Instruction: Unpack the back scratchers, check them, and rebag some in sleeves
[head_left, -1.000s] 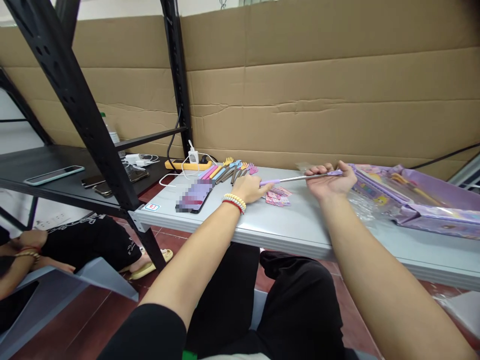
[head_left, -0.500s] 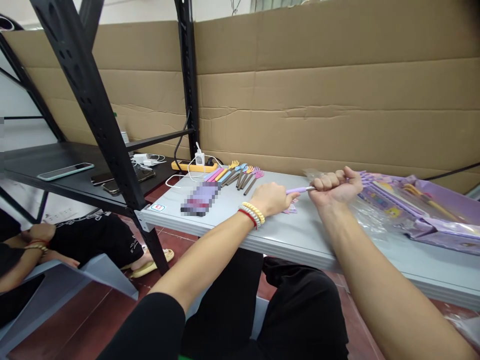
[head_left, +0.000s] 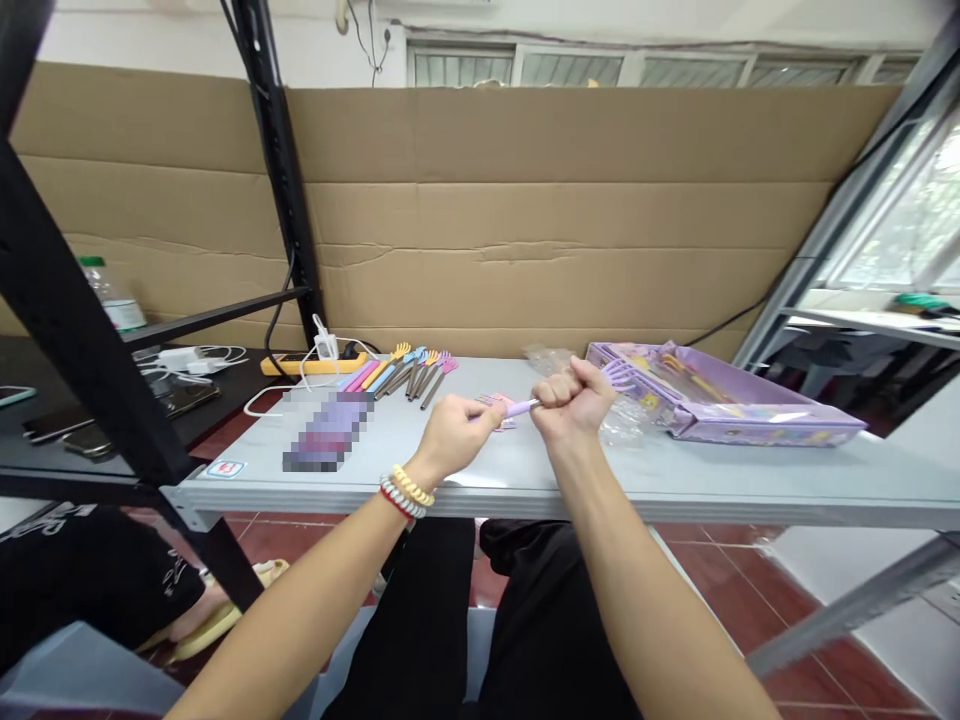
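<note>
Both hands hold one telescopic back scratcher (head_left: 517, 409), which lies nearly level above the grey table. My left hand (head_left: 454, 435) is closed around its purple handle. My right hand (head_left: 571, 405) makes a fist around the metal rod near the head, and the purple claw-shaped tines stick out past the knuckles. Only a short bit of rod shows between the hands. Small pink cards (head_left: 508, 425) lie on the table behind the handle, partly hidden. To the left, several coloured back scratchers (head_left: 427, 378) lie side by side, claws pointing away.
A phone (head_left: 330, 430) lies at the table's left. On the right are crumpled clear plastic (head_left: 622, 428) and an open purple box (head_left: 765, 430). A yellow power strip (head_left: 281, 366) with white cables sits by the black rack post (head_left: 281, 190). A person's leg (head_left: 90, 580) shows at lower left.
The back scratcher's rod was drawn out long and is now pushed in short. My hands have come close together, and the right one has closed into a fist. The view has swung right.
</note>
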